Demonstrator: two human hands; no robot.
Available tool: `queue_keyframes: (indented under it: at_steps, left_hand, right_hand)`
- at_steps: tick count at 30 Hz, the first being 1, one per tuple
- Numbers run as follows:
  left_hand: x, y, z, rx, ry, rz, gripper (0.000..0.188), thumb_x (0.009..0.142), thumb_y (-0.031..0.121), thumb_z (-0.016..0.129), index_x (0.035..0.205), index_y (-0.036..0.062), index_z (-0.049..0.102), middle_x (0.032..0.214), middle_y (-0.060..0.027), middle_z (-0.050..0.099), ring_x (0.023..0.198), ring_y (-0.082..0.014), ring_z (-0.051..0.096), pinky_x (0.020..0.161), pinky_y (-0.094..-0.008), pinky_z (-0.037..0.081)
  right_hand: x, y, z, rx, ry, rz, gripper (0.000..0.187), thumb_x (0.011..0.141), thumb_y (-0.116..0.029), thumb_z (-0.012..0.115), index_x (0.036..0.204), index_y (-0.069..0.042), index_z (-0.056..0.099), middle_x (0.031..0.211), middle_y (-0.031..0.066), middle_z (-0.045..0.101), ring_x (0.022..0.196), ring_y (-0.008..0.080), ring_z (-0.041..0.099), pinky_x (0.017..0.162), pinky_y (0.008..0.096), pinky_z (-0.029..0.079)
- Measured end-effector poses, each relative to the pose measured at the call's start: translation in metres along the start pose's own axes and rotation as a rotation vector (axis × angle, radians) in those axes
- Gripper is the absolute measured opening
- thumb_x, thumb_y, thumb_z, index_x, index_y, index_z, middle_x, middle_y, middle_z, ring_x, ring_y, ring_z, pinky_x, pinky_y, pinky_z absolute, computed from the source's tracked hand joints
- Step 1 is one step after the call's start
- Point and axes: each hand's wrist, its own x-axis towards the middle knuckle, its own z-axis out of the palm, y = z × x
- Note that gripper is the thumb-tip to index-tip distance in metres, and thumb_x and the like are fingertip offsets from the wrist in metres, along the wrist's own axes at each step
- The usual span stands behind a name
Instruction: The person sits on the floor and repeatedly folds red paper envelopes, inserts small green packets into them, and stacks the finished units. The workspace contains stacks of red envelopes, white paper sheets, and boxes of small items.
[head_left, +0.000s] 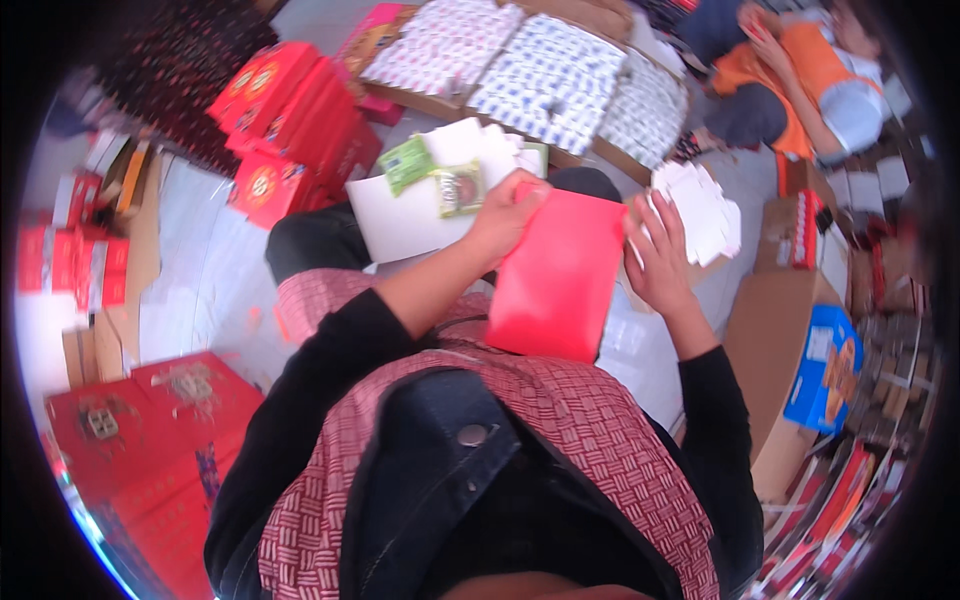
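Note:
A plain red rectangular piece (558, 280), a flat card or shallow box, is tilted over my lap. My left hand (508, 215) is closed on its upper left corner, thumb on top. Beside its upper right edge, my right hand (655, 245) has its fingers stretched out and apart; whether the thumb touches the red edge I cannot tell. Left of the red piece, two green packets, one plain green (407, 165) and one with a clear window (461, 190), lie on a white board (385, 225).
Red boxes (300, 120) are stacked ahead on the left. Cartons of small wrapped packs (548, 80) stand at the far side. White cut cards (697, 210) lie right of my right hand. A cardboard box (765, 330) stands farther right. Another person (800, 80) sits at the far right.

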Motion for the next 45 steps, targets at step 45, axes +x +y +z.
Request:
queue_keyframes:
  at_steps: [45]
  left_hand:
    - [-0.070, 0.081, -0.274, 1.014, 0.975, 0.435, 0.036, 0.083, 0.021, 0.059, 0.109, -0.0037, 0.057, 0.106, -0.0218, 0.059, 0.098, -0.0346, 0.057, 0.086, -0.0379, 0.045]
  right_hand:
    - [0.045, -0.078, 0.227, 0.615, -0.534, 0.743, 0.018, 0.074, -0.014, 0.063, 0.086, -0.002, 0.064, 0.081, 0.0132, 0.064, 0.075, 0.0258, 0.063, 0.071, 0.0350, 0.050]
